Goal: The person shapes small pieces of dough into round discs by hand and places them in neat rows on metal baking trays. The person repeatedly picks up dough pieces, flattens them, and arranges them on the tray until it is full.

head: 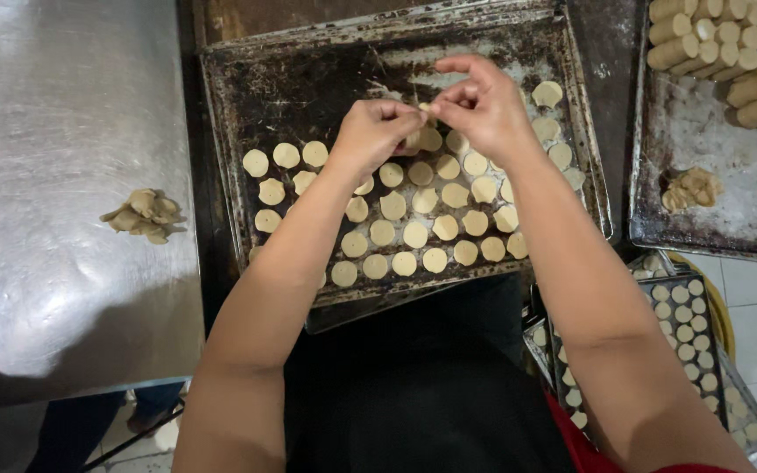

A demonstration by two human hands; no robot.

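Note:
My left hand (371, 131) and my right hand (484, 105) meet above a dark, worn baking tray (308, 79). Together their fingertips pinch a small piece of pale dough (425, 109). Below the hands, several round dough discs (415, 234) lie in rows across the near half of the tray. The far half of the tray is bare metal. Some discs under my hands are hidden.
A steel table (54, 114) on the left carries a clump of dough scraps (145, 215). At the right, another tray (711, 210) holds stacked dough logs (729, 52) and a scrap lump (692, 188). A lower tray of discs (685, 333) sits at right.

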